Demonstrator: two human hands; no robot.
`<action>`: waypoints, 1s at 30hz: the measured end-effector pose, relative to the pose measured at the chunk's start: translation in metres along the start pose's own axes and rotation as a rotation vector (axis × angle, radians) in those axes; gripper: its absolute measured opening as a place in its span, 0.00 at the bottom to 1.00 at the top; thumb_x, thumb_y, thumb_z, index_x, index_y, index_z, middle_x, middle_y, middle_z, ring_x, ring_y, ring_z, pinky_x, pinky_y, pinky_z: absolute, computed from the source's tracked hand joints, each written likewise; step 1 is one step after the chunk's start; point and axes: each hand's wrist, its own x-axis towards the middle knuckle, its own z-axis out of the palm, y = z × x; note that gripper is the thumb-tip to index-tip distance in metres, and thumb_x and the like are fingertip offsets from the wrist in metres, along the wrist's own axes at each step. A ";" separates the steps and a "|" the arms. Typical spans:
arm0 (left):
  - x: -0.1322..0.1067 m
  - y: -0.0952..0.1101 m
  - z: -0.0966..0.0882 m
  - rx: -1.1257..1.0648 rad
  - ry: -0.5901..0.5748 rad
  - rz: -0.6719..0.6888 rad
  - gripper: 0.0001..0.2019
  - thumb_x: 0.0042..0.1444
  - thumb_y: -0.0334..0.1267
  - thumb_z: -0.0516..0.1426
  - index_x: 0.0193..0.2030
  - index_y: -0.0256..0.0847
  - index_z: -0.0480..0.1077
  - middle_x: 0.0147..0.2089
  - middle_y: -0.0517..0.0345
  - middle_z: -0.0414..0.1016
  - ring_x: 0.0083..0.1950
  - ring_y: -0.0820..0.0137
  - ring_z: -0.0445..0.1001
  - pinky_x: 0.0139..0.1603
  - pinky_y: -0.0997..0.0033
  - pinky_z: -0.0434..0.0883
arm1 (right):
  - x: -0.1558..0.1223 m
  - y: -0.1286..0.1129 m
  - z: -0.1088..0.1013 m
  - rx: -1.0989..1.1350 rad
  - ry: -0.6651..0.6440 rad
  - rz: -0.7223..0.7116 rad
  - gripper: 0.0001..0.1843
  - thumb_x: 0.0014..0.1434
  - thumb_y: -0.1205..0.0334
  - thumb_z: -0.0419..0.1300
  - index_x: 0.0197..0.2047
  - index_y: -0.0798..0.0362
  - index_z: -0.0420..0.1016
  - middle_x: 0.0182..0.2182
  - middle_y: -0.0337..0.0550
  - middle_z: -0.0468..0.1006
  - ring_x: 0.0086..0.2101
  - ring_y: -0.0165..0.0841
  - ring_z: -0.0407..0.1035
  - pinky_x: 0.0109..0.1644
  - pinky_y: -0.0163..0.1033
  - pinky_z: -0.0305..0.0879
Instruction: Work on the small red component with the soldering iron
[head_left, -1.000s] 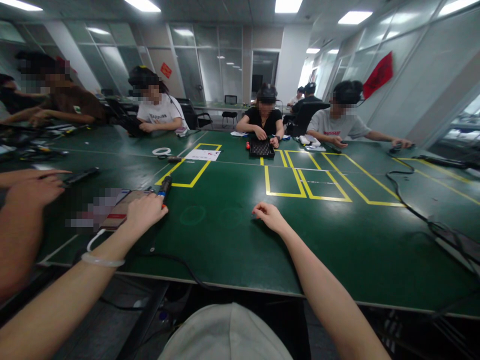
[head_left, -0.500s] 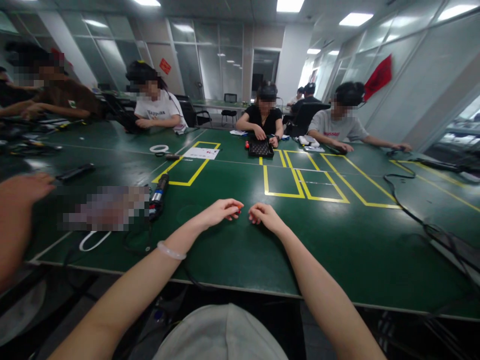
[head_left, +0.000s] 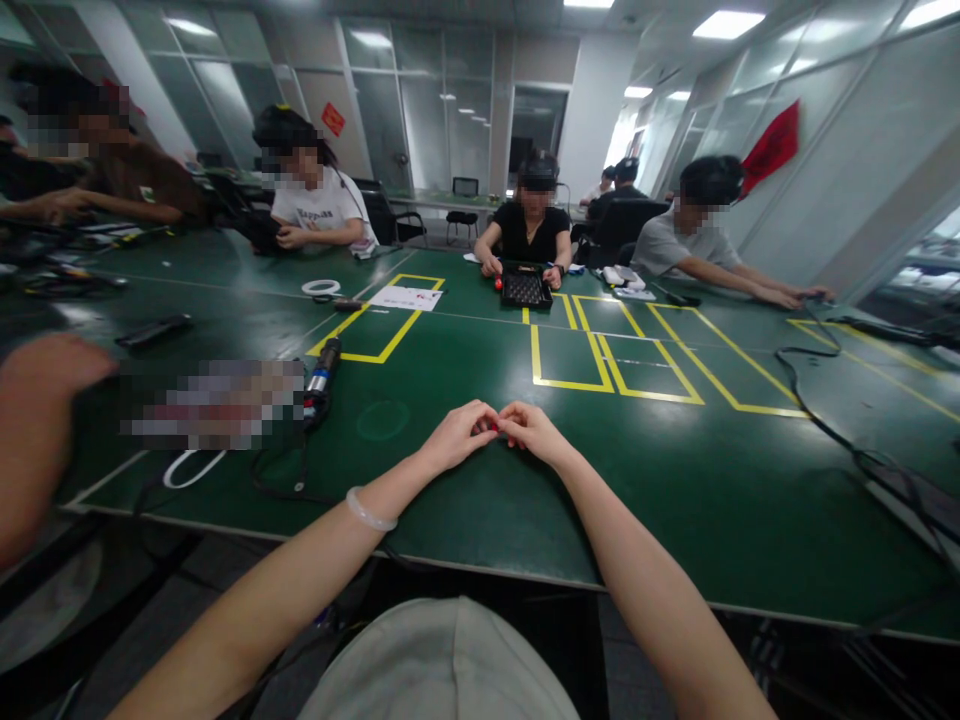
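Note:
My left hand (head_left: 459, 438) and my right hand (head_left: 534, 432) meet fingertip to fingertip over the green table (head_left: 480, 500), just above its surface. Both are closed in a pinch. Between the fingertips shows a small red object (head_left: 496, 428), too small to name. A pale bangle (head_left: 369, 512) circles my left wrist. A black tool with a silver and blue barrel (head_left: 321, 382) lies on the table to the left of my left hand, apart from it.
Yellow tape rectangles (head_left: 600, 360) mark the table's middle. A black cable (head_left: 840, 430) runs along the right side. Another person's arm (head_left: 34, 430) reaches in at the left. Across the table, several people sit; one has a black tray (head_left: 525, 288).
My left hand left the black tool at the left and came to the middle with a small red thing. Both hands now touch at the fingertips.

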 end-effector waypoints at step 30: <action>-0.001 -0.009 -0.004 -0.035 0.067 -0.042 0.08 0.56 0.40 0.57 0.40 0.40 0.69 0.38 0.58 0.71 0.35 0.73 0.71 0.32 0.75 0.66 | 0.001 0.006 -0.002 -0.153 0.036 -0.166 0.12 0.50 0.63 0.62 0.39 0.53 0.67 0.32 0.37 0.72 0.24 0.25 0.62 0.29 0.32 0.59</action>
